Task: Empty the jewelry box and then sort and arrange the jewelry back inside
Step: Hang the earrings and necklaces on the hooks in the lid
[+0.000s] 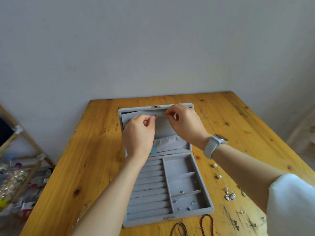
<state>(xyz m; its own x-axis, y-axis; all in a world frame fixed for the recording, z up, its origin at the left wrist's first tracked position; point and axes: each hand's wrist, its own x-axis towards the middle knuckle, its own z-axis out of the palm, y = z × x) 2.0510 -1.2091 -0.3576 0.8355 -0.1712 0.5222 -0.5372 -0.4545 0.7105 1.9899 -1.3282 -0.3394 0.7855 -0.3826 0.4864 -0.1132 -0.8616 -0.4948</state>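
Both hands, left hand (pixel 138 133) and right hand (pixel 185 122), each keep a narrow pinch grip on a thin chain necklace (pixel 160 115), stretched taut over the open jewelry box (pixel 202 198) lid, likely to untangle or clasp it before storing; other jewelry waits on the worktop (pixel 95 150).

Both hands are raised over the open grey jewelry box (pixel 201 189) on the wooden table (pixel 88 159). The left hand (pixel 139 133) and right hand (pixel 185 123) pinch a thin chain (pixel 160 115) stretched between them. Pearl earrings (pixel 216 171) lie right of the box.
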